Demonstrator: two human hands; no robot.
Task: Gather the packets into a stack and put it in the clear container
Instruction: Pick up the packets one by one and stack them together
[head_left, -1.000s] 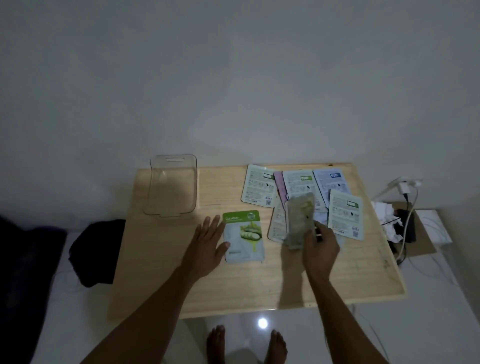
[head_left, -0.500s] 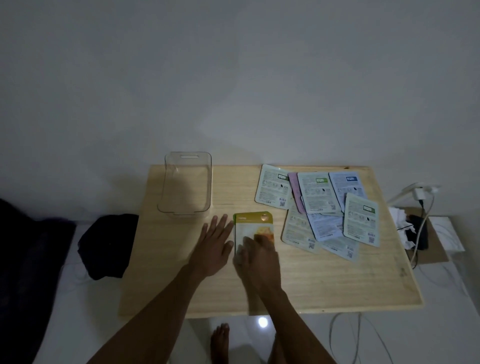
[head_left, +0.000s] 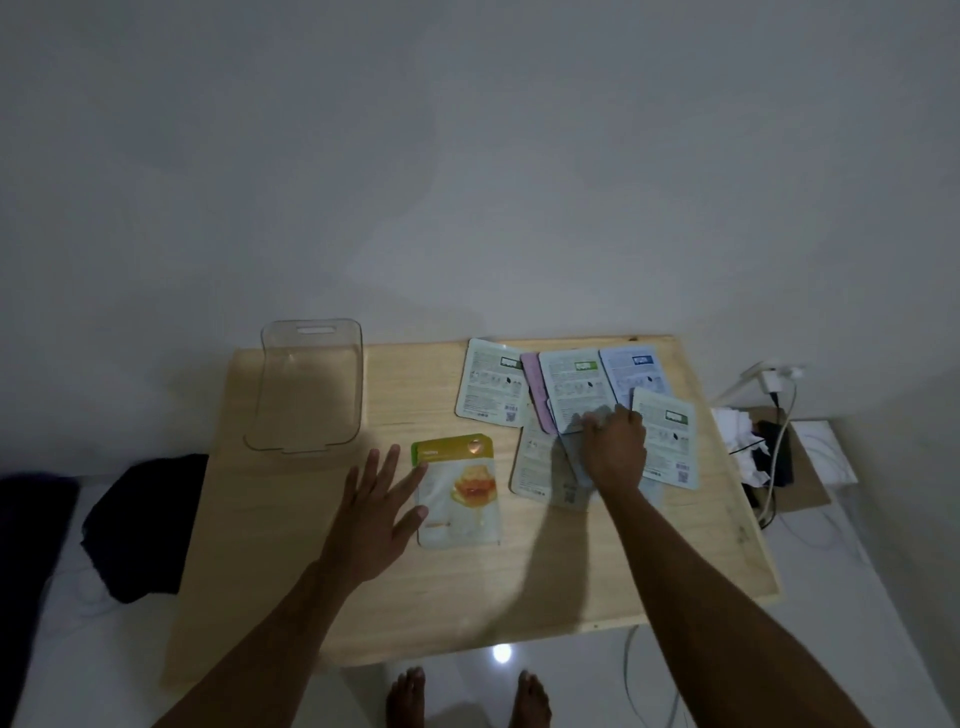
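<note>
Two hands are in play: right hand (head_left: 614, 451) is palm-down on the loose spread of packets, fingers (head_left: 597, 415) curled onto the edge of a pale blue-grey packet (head_left: 574, 457) in the middle of the pile; whether they have actually pinched it or only press on it, I can't tell. Left hand (head_left: 382, 512) lies flat and spread, gripping nothing, fingertips touching the left edge of the honey packet (head_left: 460, 493) that tops the started stack. For this step, I'd slide the blue-grey packet out sideways rather than lift it straight up, since it's overlapped by neighbours and would drag them; the left hand can hold the stack's edge as a stop so the next packet squares up against it. The other packets lie back-side up and overlapping: a white one at the far left (head_left: 491, 382), a pink one (head_left: 537, 397) mostly covered, a green-tab one (head_left: 574, 384), a blue-tab one (head_left: 631, 371) and another green-tab one at the right (head_left: 667, 441). The clear container (head_left: 306, 387) is empty at the table's (head_left: 311, 597) far left corner, well apart from both piles. Text: back panels show small print and QR-type squares, too blurred to read; the honey packet's header word isn't legible, and no brand is readable.
</note>
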